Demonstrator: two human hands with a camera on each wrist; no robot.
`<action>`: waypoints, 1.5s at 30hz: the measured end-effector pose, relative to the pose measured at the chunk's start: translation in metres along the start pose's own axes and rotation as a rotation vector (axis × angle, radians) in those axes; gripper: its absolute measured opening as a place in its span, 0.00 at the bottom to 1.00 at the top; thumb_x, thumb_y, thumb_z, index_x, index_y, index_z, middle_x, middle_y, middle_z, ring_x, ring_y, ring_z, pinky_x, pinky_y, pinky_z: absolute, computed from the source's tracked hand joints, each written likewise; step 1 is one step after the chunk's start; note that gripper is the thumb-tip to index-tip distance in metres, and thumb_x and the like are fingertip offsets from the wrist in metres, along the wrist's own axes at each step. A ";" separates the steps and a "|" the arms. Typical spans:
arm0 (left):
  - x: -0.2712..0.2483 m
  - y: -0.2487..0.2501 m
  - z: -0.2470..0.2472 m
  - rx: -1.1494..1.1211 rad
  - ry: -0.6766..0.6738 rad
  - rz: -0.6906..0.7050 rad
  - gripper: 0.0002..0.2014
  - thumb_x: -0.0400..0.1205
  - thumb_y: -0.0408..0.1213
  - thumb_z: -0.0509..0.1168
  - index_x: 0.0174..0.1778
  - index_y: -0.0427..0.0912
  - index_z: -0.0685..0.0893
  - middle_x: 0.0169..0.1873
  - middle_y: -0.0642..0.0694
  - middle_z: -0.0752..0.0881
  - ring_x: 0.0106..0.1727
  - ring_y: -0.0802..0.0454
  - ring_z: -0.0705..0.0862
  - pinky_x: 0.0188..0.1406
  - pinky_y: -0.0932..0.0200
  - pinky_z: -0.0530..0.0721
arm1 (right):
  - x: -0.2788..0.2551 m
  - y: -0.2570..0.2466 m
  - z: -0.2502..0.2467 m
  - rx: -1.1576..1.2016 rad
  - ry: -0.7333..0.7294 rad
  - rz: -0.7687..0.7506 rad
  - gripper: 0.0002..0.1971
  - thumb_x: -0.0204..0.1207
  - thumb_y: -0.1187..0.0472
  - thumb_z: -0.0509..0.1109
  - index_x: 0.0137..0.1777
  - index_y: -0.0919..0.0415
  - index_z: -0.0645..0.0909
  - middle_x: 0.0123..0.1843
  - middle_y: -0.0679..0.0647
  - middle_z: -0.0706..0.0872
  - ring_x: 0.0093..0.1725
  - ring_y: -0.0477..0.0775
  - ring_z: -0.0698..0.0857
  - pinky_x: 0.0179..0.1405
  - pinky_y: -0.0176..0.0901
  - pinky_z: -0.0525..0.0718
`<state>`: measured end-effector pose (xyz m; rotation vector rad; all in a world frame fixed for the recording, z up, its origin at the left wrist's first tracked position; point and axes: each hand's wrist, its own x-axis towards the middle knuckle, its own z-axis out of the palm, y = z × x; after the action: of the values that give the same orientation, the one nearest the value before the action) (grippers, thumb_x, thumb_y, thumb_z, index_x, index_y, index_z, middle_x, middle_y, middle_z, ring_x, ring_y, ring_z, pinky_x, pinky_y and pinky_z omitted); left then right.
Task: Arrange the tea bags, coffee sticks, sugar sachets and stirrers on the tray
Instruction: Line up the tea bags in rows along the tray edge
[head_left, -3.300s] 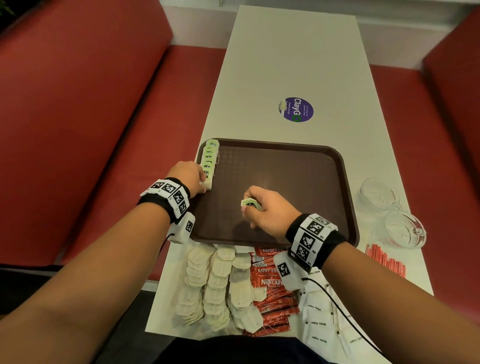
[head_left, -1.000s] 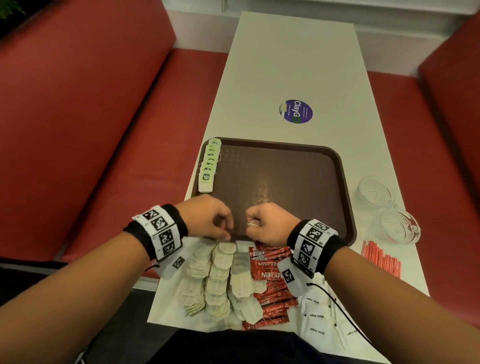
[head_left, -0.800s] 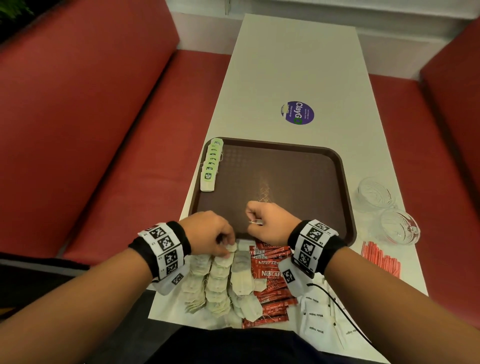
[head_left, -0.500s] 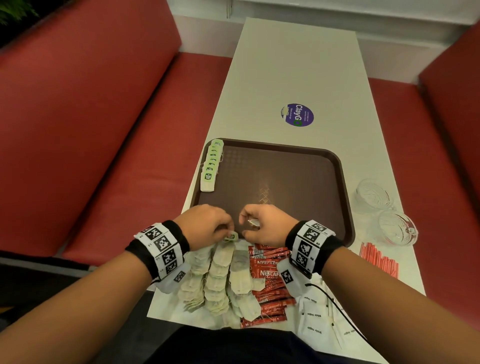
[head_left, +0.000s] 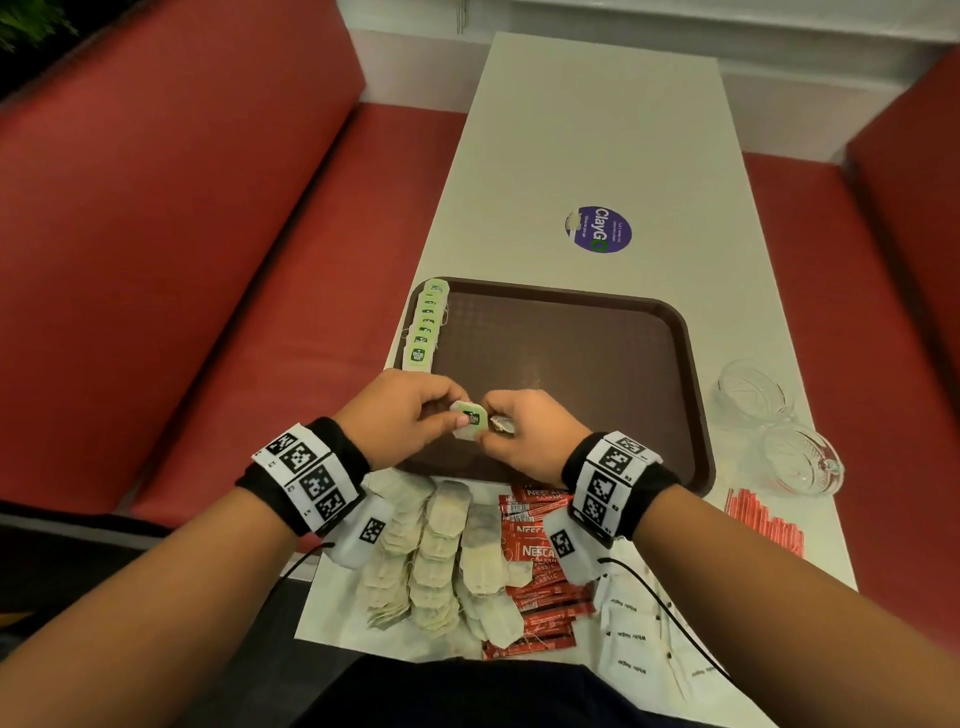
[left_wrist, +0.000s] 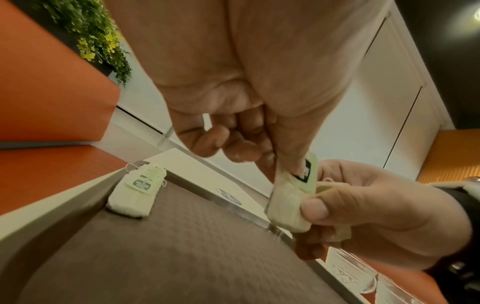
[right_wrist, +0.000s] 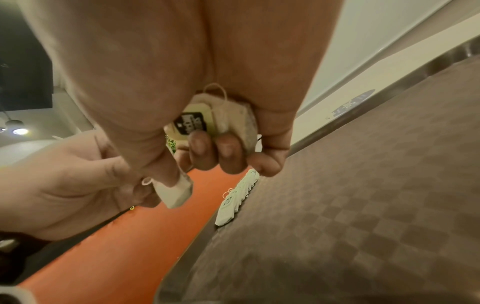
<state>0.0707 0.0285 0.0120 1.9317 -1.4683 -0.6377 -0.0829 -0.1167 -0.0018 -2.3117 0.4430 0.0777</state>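
Note:
A brown tray (head_left: 597, 364) lies on the white table, with a row of several green-tagged tea bags (head_left: 425, 327) along its left rim. Over the tray's near edge my left hand (head_left: 441, 413) and right hand (head_left: 488, 431) meet and both pinch one tea bag (head_left: 469, 418) by thumb and fingers. The left wrist view shows that tea bag (left_wrist: 293, 195) between both thumbs. In the right wrist view a second tea bag (right_wrist: 207, 123) sits tucked under the curled fingers of the right hand. Loose tea bags (head_left: 441, 551), red coffee sticks (head_left: 535, 561), white sugar sachets (head_left: 628, 639) and red stirrers (head_left: 763, 519) lie on the table.
Two glass bowls (head_left: 753, 395) (head_left: 800, 460) stand right of the tray. A purple sticker (head_left: 597, 229) marks the table beyond it. Red bench seats (head_left: 260, 312) run along both sides of the narrow table.
My left hand left the row, went to the loose pile and lifted a tea bag. Both hands have risen over the tray's near edge and now hold it together.

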 end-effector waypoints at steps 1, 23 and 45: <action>0.002 -0.002 -0.001 0.006 -0.001 -0.008 0.03 0.80 0.41 0.74 0.49 0.50 0.89 0.32 0.53 0.85 0.32 0.55 0.80 0.35 0.60 0.79 | 0.000 0.000 0.000 0.002 0.003 0.004 0.05 0.78 0.56 0.73 0.45 0.49 0.79 0.38 0.45 0.84 0.37 0.46 0.81 0.37 0.40 0.74; 0.076 -0.087 -0.022 0.432 0.043 -0.583 0.13 0.76 0.55 0.74 0.49 0.56 0.80 0.44 0.52 0.85 0.47 0.48 0.85 0.48 0.51 0.86 | -0.004 -0.001 -0.008 0.115 -0.002 0.130 0.08 0.79 0.63 0.67 0.42 0.57 0.71 0.33 0.48 0.76 0.32 0.49 0.72 0.33 0.43 0.72; 0.039 0.001 -0.014 0.049 -0.148 0.032 0.05 0.80 0.50 0.72 0.47 0.55 0.89 0.37 0.56 0.87 0.40 0.57 0.84 0.43 0.55 0.85 | 0.001 -0.005 -0.009 0.239 -0.083 0.086 0.06 0.89 0.52 0.60 0.50 0.51 0.68 0.45 0.51 0.93 0.34 0.52 0.92 0.42 0.60 0.91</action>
<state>0.0903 -0.0068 0.0222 1.9286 -1.6160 -0.7501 -0.0808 -0.1198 0.0080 -2.0473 0.4820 0.1532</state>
